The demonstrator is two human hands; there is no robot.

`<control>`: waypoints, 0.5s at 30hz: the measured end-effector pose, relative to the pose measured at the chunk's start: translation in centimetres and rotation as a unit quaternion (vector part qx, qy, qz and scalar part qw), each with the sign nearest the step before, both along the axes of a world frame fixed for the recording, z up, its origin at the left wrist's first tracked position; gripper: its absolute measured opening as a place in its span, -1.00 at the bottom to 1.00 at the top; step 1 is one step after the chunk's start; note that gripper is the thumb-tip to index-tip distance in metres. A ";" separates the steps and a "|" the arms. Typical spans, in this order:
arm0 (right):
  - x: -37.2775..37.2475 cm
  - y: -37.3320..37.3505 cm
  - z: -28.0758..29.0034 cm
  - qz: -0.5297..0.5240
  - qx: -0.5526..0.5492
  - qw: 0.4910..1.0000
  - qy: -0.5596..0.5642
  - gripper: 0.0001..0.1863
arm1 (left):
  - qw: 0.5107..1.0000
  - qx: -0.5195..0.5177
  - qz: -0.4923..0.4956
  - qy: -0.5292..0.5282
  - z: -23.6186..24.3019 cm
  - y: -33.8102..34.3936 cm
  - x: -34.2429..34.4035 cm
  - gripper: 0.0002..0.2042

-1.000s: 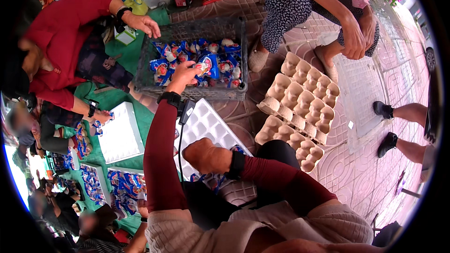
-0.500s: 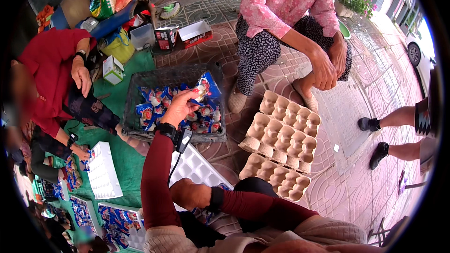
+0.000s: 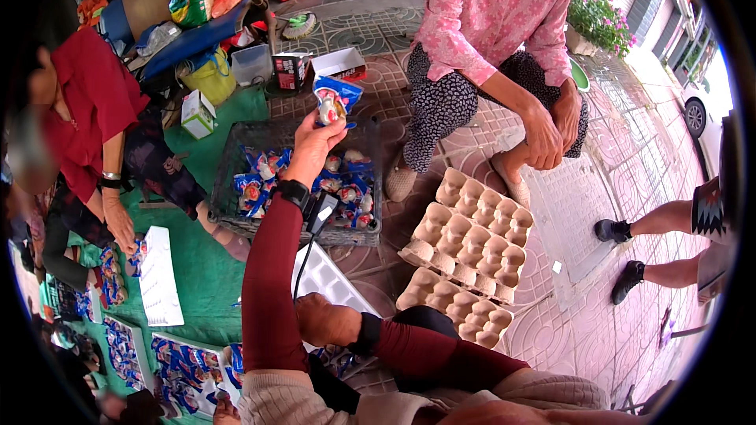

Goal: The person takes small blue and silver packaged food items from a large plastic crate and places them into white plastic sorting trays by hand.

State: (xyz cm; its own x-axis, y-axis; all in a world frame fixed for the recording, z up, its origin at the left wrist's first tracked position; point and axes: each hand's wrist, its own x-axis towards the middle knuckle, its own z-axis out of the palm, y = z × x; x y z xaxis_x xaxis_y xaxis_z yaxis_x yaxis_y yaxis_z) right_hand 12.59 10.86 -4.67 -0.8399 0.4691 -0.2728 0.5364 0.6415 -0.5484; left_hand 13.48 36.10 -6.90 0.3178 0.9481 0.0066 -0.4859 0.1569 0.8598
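Note:
Up over the far side of the black crate (image 3: 303, 133), my left hand (image 3: 316, 145) is closed on a blue-and-clear packet (image 3: 334, 102) with a round, pale, red-marked item inside. Many similar packets (image 3: 264, 169) lie loose in the crate below. My right hand (image 3: 327, 321) is bent down at the wrist beside the white moulded tray (image 3: 335, 279), close to my left forearm. Its fingers are hidden from view, so whether it holds anything does not show. More blue packets show partly under that hand.
Brown egg cartons (image 3: 472, 248) lie on the paving at right, before a seated person in a pink patterned top (image 3: 492, 31). At left, a person in red (image 3: 98, 102) reaches to a white tray (image 3: 161, 283). Filled trays (image 3: 185, 370) stand on green matting (image 3: 209, 267).
My left hand has lifted the packet farther from me and tilted it upright. The person in red has leaned back, with one hand lowered. My right hand has hardly moved.

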 end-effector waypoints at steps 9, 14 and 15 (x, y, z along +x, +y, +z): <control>0.3 -1.9 -2.5 -0.030 0.027 0.994 0.101 -0.58 | 0.997 -0.048 0.047 -0.037 1.6 1.6 3.9 -0.61; 0.3 -1.7 -3.3 -0.032 0.024 0.994 0.105 -0.59 | 0.998 -0.047 0.041 -0.034 1.5 1.0 3.9 -0.63; 0.2 -1.8 -3.6 -0.032 0.025 0.994 0.104 -0.59 | 0.998 -0.048 0.042 -0.029 1.3 1.0 3.7 -0.63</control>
State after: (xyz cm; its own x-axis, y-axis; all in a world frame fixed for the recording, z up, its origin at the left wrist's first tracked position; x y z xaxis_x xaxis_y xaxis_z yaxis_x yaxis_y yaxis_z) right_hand 12.76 9.11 -8.24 -0.8434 0.5325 -0.0715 0.4556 0.6382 -0.6206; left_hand 17.15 37.13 -5.60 0.2386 0.9686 -0.0703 -0.5495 0.1944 0.8126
